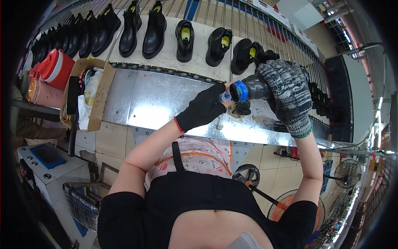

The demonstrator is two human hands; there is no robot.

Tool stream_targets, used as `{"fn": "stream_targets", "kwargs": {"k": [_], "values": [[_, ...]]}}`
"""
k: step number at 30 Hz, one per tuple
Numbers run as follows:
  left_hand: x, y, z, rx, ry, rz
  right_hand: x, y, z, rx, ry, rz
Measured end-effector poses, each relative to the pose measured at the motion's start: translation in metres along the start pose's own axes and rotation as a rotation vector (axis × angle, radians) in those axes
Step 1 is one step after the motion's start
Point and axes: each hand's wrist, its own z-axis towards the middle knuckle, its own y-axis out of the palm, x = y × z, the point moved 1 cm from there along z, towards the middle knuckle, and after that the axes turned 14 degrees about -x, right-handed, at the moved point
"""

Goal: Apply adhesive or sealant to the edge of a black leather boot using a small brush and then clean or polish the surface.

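Note:
My right hand (288, 91), in a thick grey and white knit glove, is wrapped round a dark plastic bottle (258, 86). The bottle lies tilted, its blue-ringed neck toward my left hand. My left hand (203, 107) wears a black glove with bare fingertips. Its fingers pinch a small translucent cup-like piece (225, 96) right by the bottle's mouth. Whether the two touch, I cannot tell. Beneath the bottle's neck a dark lump (241, 108) sits on the stained metal bench (157, 99).
Black ankle boots (154, 31) stand in a row on the conveyor (172, 54) beyond the bench. To the left are a cardboard box (107, 89) of odds and ends and a red jug (58, 68). A control box (49, 162) stands lower left, an orange fan (294, 203) lower right.

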Motion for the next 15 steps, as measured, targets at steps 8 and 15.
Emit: {"fn": "stream_targets", "kwargs": {"k": [8,15], "values": [[-0.0067,0.0014,0.004,-0.001,0.01,-0.025,0.0019,-0.0014,0.0069,0.014,-0.021,-0.083],[-0.0048,0.0019,0.0047,-0.013,-0.023,-0.005,0.0045,-0.0013,0.0075,0.02,-0.04,-0.113]]}}
